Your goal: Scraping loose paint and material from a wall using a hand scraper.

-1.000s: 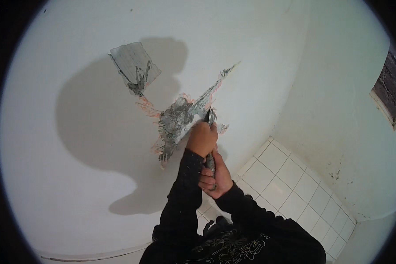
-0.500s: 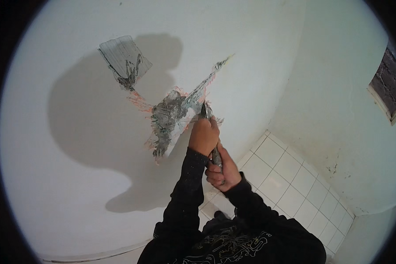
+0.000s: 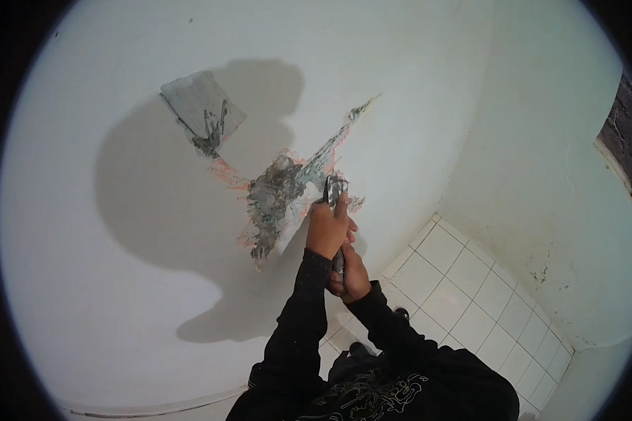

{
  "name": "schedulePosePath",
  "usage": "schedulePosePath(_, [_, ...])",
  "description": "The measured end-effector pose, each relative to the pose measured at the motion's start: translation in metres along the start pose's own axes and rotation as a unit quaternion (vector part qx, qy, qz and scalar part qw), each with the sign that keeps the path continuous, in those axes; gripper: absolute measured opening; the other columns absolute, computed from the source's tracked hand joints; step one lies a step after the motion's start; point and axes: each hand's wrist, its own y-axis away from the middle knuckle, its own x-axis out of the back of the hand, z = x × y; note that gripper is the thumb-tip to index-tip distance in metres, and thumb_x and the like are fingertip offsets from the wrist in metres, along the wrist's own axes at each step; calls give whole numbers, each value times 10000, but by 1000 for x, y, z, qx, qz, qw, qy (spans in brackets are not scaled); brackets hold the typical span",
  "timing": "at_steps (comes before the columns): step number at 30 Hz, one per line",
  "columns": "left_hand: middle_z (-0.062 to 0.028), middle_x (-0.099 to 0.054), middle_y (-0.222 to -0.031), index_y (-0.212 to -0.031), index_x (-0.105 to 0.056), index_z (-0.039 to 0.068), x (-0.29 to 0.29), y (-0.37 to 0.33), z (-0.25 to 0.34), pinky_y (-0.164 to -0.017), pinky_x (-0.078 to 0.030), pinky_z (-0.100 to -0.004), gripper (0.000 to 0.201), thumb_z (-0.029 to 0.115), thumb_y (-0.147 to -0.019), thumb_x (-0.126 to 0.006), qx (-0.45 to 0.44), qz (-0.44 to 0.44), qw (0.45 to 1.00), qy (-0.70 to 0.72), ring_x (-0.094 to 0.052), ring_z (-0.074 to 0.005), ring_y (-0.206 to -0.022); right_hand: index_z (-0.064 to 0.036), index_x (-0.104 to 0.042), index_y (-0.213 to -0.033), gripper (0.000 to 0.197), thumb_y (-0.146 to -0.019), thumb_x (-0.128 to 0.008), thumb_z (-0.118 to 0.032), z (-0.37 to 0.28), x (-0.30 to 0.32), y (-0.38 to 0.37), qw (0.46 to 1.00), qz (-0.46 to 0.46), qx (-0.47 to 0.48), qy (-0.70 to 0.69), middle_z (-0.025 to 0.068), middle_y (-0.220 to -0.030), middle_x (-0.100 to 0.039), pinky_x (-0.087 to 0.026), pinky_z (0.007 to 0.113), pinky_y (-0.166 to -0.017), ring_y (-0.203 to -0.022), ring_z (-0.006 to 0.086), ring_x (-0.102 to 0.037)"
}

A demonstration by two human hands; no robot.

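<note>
Both of my hands are closed on a long-handled scraper (image 3: 339, 262) with a flat, grey-smeared metal blade. My left hand (image 3: 326, 230) grips it up near the blade, fingers wrapped round. Lower down, my right hand (image 3: 354, 275) holds the worn, dark handle. The blade end is at the right side of a chipped grey patch (image 3: 272, 188) in the white wall (image 3: 154, 295); whether it touches the surface I cannot tell. Orange-red marks fringe the patch, and a narrow scraped streak (image 3: 328, 146) runs from it up to the right.
A grey, ridged square (image 3: 198, 102) shows on the wall at upper left. My shadow covers much of the wall's left half. White tiled floor (image 3: 446, 298) lies at lower right, below a stained side wall (image 3: 548, 182) with a dark framed opening (image 3: 621, 137).
The scraper has turned, so its blade now shows its flat face. My right hand has shifted slightly on the handle, and the whole view has moved a little.
</note>
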Motion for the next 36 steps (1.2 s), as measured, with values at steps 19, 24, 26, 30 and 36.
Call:
schedulePosePath(19, [-91,-553,-604,-1037,-524,-49,-22,28,-17,-392,-409,-227,365,293,-915,-480,-1,-71,980,186,-489,-111,-412,-113,-493,-808,414,-924,-334,-477,4,7,30,989,114,91,26,-25,-477,-415,-242,199,-265,-293,86,-357])
schedulePosePath(24, [-82,-527,-576,-1045,-520,-59,3,20,1,-377,-417,-242,383,298,-929,-447,18,-37,989,139,-475,-112,-387,-149,-483,-767,430,-902,-335,-529,1,-17,15,998,52,-10,-16,-23,-451,-378,-216,195,-269,-286,84,-313])
schedulePosePath(26, [-78,-510,-561,-1034,-520,-70,11,12,7,-355,-401,-247,401,308,-934,-432,20,-59,994,84,-463,-118,-359,-204,-481,-826,370,-888,-358,-547,5,-21,8,996,0,-31,-83,-24,-470,-389,-211,188,-270,-287,80,-307])
schedulePosePath(30, [-74,-509,-543,-1025,-545,-36,18,4,9,-356,-387,-243,365,298,-935,-428,33,-84,995,48,-477,-121,-365,-203,-473,-883,356,-889,-365,-542,7,-34,4,994,12,-19,-111,-26,-480,-397,-209,182,-269,-287,75,-302])
schedulePosePath(36, [-89,-523,-519,-945,-569,-37,0,-32,30,-386,-414,-272,406,335,-930,-406,-73,-81,993,-33,-505,-157,-388,-194,-477,-936,367,-892,-369,-541,-25,-35,-18,992,50,69,-88,-43,-463,-399,-234,155,-253,-285,41,-329])
